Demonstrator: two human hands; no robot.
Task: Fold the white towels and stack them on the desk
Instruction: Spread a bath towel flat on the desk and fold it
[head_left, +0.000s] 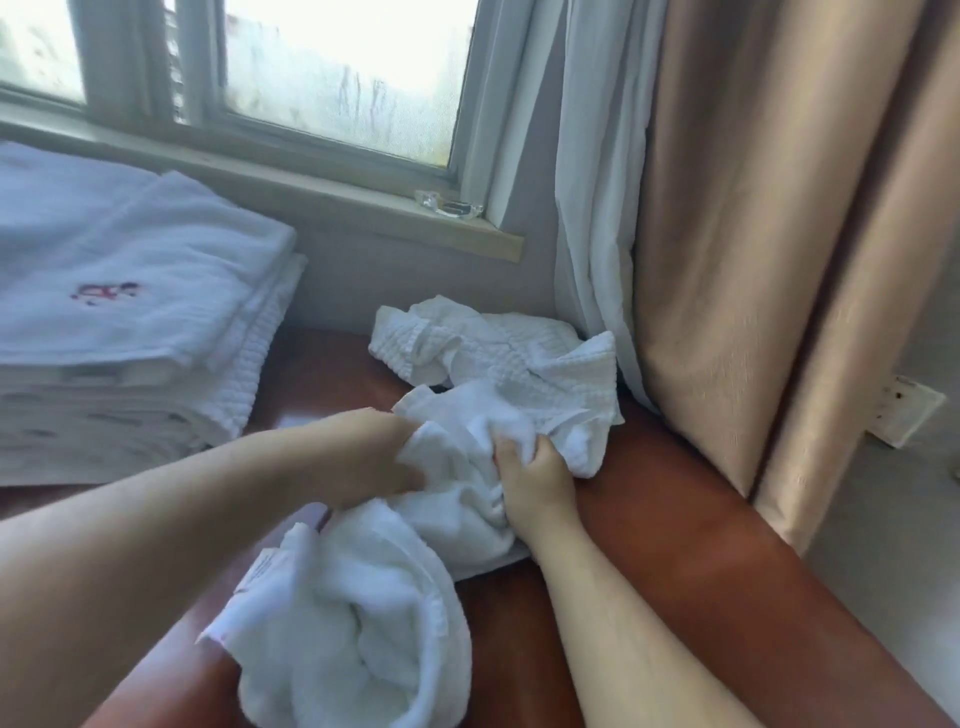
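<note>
Both hands, left hand (374, 457) and right hand (535, 478), clench crumpled towel (457, 499) on worktop (675, 519), likely seeking edges to fold.

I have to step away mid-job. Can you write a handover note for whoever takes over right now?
Left hand: grips the crumpled towel at its left side.
Right hand: fingers curled into the same towel.
That towel lies bunched on the brown desk, its near end trailing toward the camera.
Waffle-weave towel: unfolded, behind it by the curtain.
Done: folded stack at the left.
Left: fold the held towel, then the waffle one, and stack both.
</note>
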